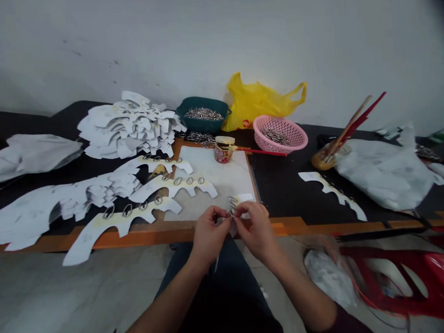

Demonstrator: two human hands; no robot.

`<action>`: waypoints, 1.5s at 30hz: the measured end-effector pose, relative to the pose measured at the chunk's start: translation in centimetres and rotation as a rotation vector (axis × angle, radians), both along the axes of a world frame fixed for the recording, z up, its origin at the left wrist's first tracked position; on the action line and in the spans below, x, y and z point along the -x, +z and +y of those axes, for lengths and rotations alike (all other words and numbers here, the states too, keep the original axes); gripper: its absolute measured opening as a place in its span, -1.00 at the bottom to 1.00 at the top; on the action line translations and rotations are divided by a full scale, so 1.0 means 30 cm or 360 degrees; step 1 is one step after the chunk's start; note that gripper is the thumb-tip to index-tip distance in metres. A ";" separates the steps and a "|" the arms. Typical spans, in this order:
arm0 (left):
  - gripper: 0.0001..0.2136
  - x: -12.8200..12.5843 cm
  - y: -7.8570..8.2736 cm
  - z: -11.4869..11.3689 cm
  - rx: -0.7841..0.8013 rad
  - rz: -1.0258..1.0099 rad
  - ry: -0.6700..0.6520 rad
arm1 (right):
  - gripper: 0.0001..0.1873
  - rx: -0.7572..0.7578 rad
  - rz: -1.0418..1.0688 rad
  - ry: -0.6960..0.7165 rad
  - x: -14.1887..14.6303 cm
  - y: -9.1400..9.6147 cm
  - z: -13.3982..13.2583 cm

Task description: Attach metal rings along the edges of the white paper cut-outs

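At the front edge of the table, my left hand (210, 233) and my right hand (254, 229) meet fingertip to fingertip over a white cut-out piece (245, 197) with metal rings (232, 201) on it. The left thumb and forefinger pinch at a small metal ring beside the piece. My right fingers are closed on the piece itself; its lower part is mostly hidden behind them. To the left lie similar scalloped white pieces (136, 217), each carrying a row of upright rings. Another ringed piece (333, 191) lies to the right.
Behind stand a glue tub (224, 151) with a red-handled brush (261, 151), a green basket (183, 114) and a pink basket (297, 136) of rings. White pieces (124, 124) are piled at left. A yellow bag (256, 101), brush jar (321, 159) and white plastic bag (384, 174) stand further right.
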State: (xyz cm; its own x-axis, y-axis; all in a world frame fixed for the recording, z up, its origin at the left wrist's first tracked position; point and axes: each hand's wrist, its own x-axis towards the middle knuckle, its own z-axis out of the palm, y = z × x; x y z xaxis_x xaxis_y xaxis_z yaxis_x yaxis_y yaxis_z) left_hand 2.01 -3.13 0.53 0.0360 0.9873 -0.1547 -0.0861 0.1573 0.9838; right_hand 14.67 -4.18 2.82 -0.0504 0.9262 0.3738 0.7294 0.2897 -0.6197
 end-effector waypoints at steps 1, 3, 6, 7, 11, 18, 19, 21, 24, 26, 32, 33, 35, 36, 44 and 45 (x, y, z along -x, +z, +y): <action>-0.87 0.000 -0.001 0.000 -0.0005 0.0023 -0.0011 | -0.86 0.0034 0.0033 0.0030 -0.006 0.000 0.001; -0.87 0.000 0.001 0.000 0.0001 0.0062 -0.0027 | -0.88 0.0084 0.0069 0.0075 -0.016 0.001 0.002; -0.86 -0.002 0.010 -0.001 0.0007 0.0129 -0.0028 | -0.87 0.0074 0.0055 0.0090 -0.018 0.004 0.000; -0.87 -0.003 0.014 -0.002 -0.0003 0.0138 -0.0018 | -0.85 0.0060 0.0040 0.0098 -0.015 0.006 -0.001; -0.89 -0.007 0.020 -0.001 -0.0070 0.0063 0.0060 | -0.82 -0.0010 0.0022 0.0118 0.001 0.004 -0.002; -0.90 -0.015 -0.004 0.004 -0.0012 0.0040 0.0088 | -0.87 -0.0099 -0.0150 -0.0034 0.017 -0.010 0.006; -0.90 -0.014 -0.004 0.004 -0.0021 0.0056 0.0102 | -0.88 -0.0085 -0.0174 -0.0038 0.019 -0.009 0.007; -0.91 -0.009 -0.001 0.002 -0.0052 0.0104 0.0109 | -0.89 -0.0053 -0.0197 -0.0033 0.021 -0.006 0.008; -0.91 -0.001 0.008 0.000 -0.0055 0.0126 0.0069 | -0.88 0.0006 -0.0197 0.0013 0.019 0.001 0.011; -0.90 0.003 0.012 -0.001 0.0002 0.0080 0.0038 | -0.78 0.0072 -0.0218 0.0073 0.013 0.008 0.014; -0.86 0.026 0.032 0.010 0.0155 0.0035 -0.0174 | -0.76 0.0159 -0.0467 0.0225 -0.023 0.063 0.024; -0.85 0.035 0.043 0.016 0.0207 0.0008 -0.0244 | -0.82 0.0149 -0.0486 0.0284 -0.030 0.078 0.025; -0.83 0.057 0.073 0.035 0.0291 -0.0090 -0.0435 | -0.88 0.0170 -0.0494 0.0415 -0.043 0.109 0.027; -0.82 0.069 0.091 0.047 0.0299 -0.0147 -0.0550 | -0.90 0.0202 -0.0472 0.0461 -0.049 0.123 0.028; -0.79 0.066 0.160 0.051 -0.0922 0.0813 -0.0255 | -0.89 0.0650 0.0164 0.0139 -0.072 0.122 0.012; -0.83 0.051 0.151 0.038 -0.0972 0.0928 -0.0175 | -0.89 0.0588 0.0143 0.0054 -0.066 0.116 0.005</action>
State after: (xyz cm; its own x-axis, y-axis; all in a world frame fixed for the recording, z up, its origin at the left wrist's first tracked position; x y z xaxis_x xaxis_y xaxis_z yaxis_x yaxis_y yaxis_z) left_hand 0.48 -1.98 5.07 0.2166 0.8992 0.3802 0.4455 -0.4376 0.7811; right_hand 16.65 -4.02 6.30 -0.0657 0.9977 0.0192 0.6613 0.0579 -0.7479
